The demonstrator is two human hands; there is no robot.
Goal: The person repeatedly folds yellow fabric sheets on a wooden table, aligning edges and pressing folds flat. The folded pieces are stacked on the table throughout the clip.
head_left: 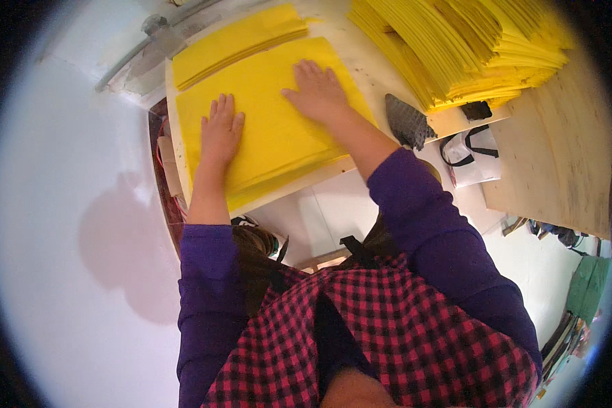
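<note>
A large yellow sheet (272, 115), felt-like in look, lies flat on the pale wooden table (358, 47) before me. My left hand (222, 130) rests on its left part, palm down, fingers stretched out. Farther up and to the right, my right hand (317, 90) lies flat on the same sheet with its fingers spread. Neither hand grips anything. Just beyond the sheet sits a narrow stack of folded yellow pieces (241, 42). Along the near edge the yellow material shows a fold or a second layer; I cannot tell which.
A tall pile of folded yellow sheets (449, 47) fills the table's far right. A dark grey cloth scrap (408, 122) lies at the table edge. Below it stands a white bag (470, 160) with black handles. A white wall (75, 204) closes off the left side.
</note>
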